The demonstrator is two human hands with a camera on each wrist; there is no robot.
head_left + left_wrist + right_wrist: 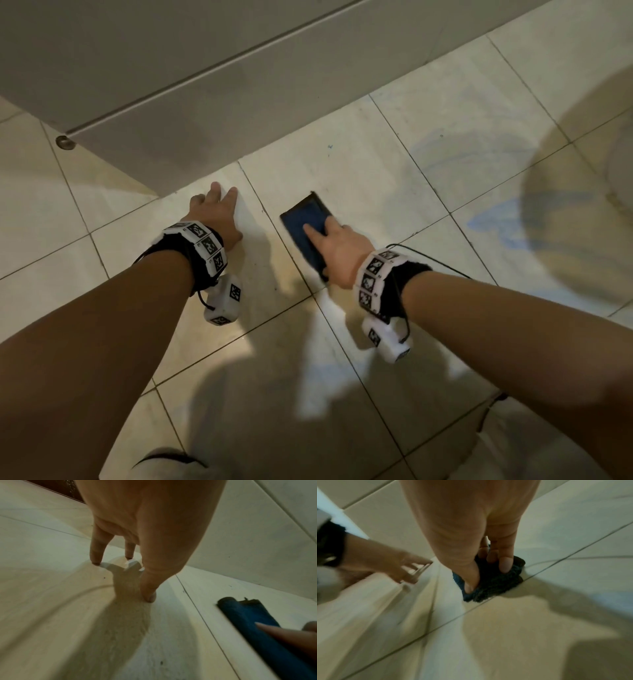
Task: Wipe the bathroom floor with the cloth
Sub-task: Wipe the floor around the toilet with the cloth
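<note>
A folded dark blue cloth (305, 222) (248, 615) (496, 586) lies on the pale tiled floor (376, 154), just right of a grout line. My right hand (339, 246) (488, 574) sits on its near end. The index finger is stretched along the top, while the thumb and the other curled fingers dig into the fabric. My left hand (215, 212) (123, 574) is planted on the tile to the cloth's left. Its fingers are spread, the tips touch the floor, and it holds nothing.
A grey wall panel (171, 68) runs diagonally just beyond both hands, with a round metal stud (65, 142) at its lower left corner. Faint blue smears (496, 219) mark the tiles to the right. A curved pale fixture (623, 164) stands at the right edge.
</note>
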